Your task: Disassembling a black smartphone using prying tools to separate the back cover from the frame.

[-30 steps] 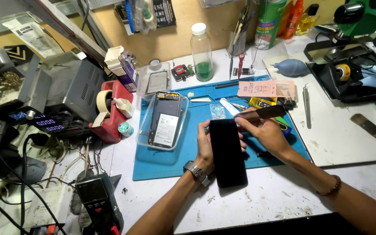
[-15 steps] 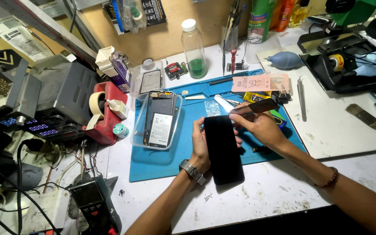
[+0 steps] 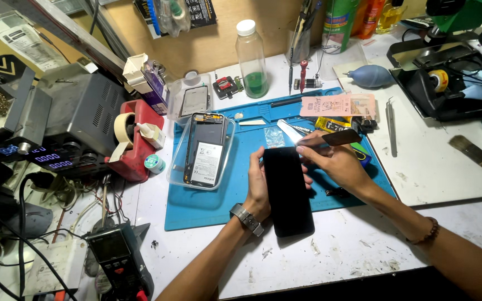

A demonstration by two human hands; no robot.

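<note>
A black phone (image 3: 287, 192) lies screen-up, half on the blue work mat (image 3: 224, 195), half on the white bench. My left hand (image 3: 259, 187) grips its left edge, a metal watch on the wrist. My right hand (image 3: 333, 161) rests at the phone's top right corner and pinches a thin dark flat tool (image 3: 338, 137) with a pale tip pointing at that corner. A clear plastic tray (image 3: 177, 167) to the left holds an opened phone body (image 3: 206, 149) with its back exposed.
A clear bottle with green liquid (image 3: 252, 53), a pink card (image 3: 337, 105), tweezers (image 3: 391, 120), a blue air blower (image 3: 372, 76) and a brush (image 3: 478, 151) lie around the mat. At left stand a red tape dispenser (image 3: 132, 136), a power supply (image 3: 57, 128) and a multimeter (image 3: 119, 262).
The camera has shifted a little. My hands and the phone keep nearly the same pose, with the tool's tip still at the phone's top right corner.
</note>
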